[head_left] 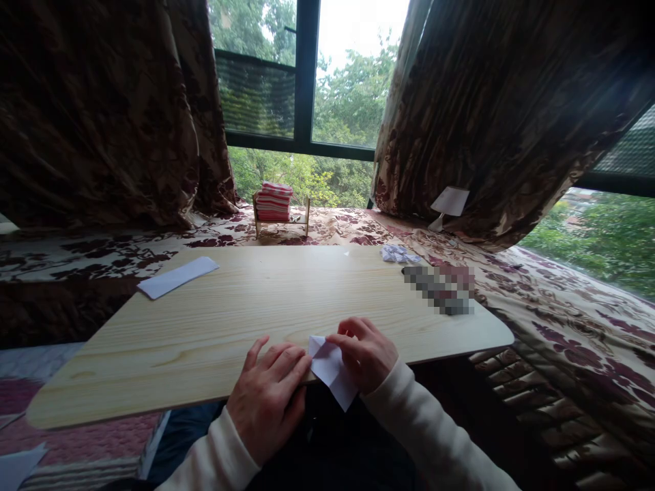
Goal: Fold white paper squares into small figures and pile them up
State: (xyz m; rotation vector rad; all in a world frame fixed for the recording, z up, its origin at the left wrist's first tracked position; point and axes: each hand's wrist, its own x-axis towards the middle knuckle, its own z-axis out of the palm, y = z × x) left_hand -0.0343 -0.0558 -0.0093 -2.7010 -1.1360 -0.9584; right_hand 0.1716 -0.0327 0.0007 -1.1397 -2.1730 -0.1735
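Note:
A small folded piece of white paper (332, 372) lies at the near edge of the wooden board, its lower point hanging past the edge. My right hand (366, 351) is closed on its upper right side, thumb and forefinger pinching near a crease. On the left, my left hand (271, 392) rests on the board's edge with its fingers spread, the forefinger tip touching the paper's left side. Its thumb lies lower, beside the paper.
The light wooden board (245, 307) carries a white paper strip (178, 277) at far left and small folded white pieces (396, 254) at far right. A blurred dark object (434, 290) lies nearby. Behind stand a rack with striped cloths (275, 202) and a small lamp (450, 202).

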